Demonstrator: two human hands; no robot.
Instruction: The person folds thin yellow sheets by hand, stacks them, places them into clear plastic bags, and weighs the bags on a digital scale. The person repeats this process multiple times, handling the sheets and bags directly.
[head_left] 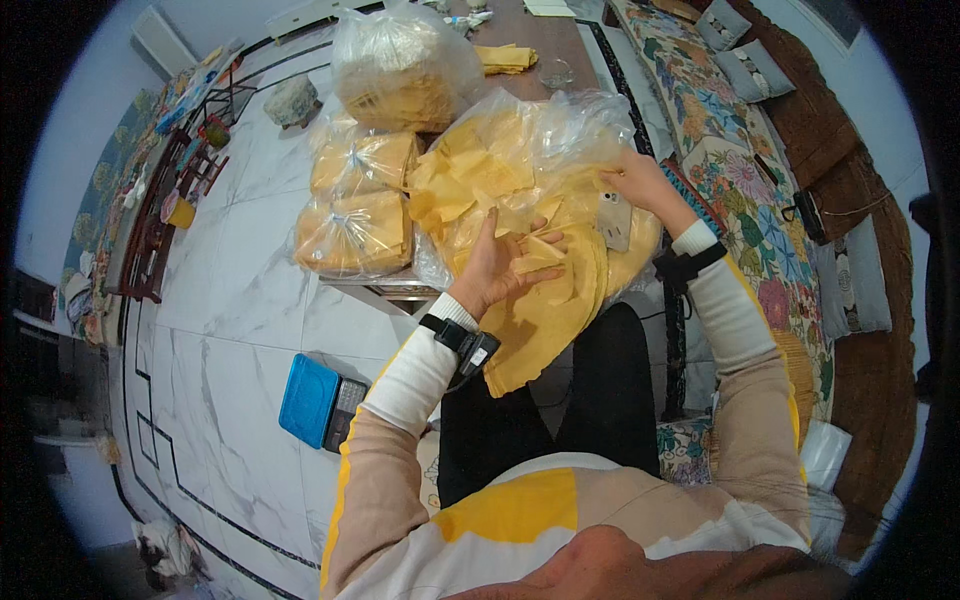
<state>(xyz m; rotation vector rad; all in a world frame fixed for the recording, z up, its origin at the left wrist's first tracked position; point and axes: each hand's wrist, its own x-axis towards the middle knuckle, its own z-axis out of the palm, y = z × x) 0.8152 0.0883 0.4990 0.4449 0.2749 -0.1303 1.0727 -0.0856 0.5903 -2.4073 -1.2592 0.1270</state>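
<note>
Fingers of the left hand (497,270) spread, a yellow piece (540,262) across them; I cannot tell whether the right hand (645,184), at two o'clock, pinches anything. Yellow sheets (560,328) drape toward the knees (610,345) at six. Bagged stacks (355,233) crowd the table edge (385,283) at ten; beyond, I see open marble floor (240,260) at nine, flowered sofa (735,190) at three.

From over here I see passage for a hand above the pale floor (250,280) left of the table (545,40), but tied bags of yellow sheets (352,235) crowd its left side, a bulging clear bag (405,65) rises behind them, and a phone (613,222) lies between left hand (508,264) and right hand (643,186).
</note>
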